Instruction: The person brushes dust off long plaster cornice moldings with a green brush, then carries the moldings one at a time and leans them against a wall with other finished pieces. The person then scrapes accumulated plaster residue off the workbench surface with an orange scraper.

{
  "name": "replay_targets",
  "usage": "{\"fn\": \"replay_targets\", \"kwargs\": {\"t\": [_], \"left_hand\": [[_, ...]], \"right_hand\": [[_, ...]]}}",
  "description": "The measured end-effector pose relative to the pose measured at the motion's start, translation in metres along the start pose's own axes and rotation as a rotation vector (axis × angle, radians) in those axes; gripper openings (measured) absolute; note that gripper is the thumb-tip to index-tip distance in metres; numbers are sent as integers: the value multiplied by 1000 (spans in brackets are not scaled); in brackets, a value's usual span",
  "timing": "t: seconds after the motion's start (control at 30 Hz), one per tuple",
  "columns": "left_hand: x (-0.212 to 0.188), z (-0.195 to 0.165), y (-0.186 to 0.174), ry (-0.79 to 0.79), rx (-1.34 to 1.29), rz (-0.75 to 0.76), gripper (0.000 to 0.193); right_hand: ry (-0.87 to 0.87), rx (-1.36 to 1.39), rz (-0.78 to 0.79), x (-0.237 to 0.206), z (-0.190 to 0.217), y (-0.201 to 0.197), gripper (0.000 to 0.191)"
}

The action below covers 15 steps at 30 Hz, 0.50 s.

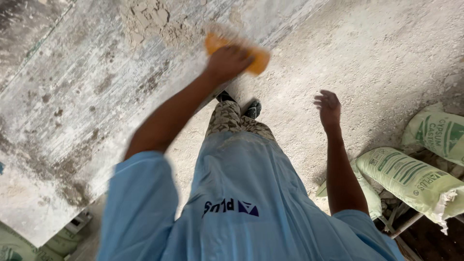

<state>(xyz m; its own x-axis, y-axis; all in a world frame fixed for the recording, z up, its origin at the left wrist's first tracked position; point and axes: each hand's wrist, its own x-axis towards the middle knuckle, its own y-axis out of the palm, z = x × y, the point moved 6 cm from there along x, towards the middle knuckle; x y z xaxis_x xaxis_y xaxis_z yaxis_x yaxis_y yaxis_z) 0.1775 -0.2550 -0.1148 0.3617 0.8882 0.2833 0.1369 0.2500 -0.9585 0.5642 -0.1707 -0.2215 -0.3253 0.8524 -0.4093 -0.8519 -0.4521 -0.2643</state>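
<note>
My left hand [227,62] is closed on an orange block-shaped tool [258,57], a brush or sponge, blurred by motion. It presses the tool on a large grey dusty slab [82,96], near the slab's right edge. A patch of crusted beige plaster [150,21] lies on the slab just left of the tool. My right hand [328,107] hangs free over the dusty floor [377,53] with its fingers apart and nothing in it.
Green-and-white sacks [411,176] lie stacked on the right, another one [437,130] behind them. More sacks [29,244] show under the slab's near corner. My feet in dark shoes [252,109] stand beside the slab's edge.
</note>
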Motion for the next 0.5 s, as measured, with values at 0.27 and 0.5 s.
{"fn": "replay_targets", "kwargs": {"t": [0.27, 0.5], "left_hand": [[83, -2, -20, -495, -373, -172, 42], [-216, 57, -116, -1272, -1167, -715, 26]], "right_hand": [[-242, -168, 137, 40, 120, 78, 29], [-474, -385, 59, 82, 168, 126, 33]]}}
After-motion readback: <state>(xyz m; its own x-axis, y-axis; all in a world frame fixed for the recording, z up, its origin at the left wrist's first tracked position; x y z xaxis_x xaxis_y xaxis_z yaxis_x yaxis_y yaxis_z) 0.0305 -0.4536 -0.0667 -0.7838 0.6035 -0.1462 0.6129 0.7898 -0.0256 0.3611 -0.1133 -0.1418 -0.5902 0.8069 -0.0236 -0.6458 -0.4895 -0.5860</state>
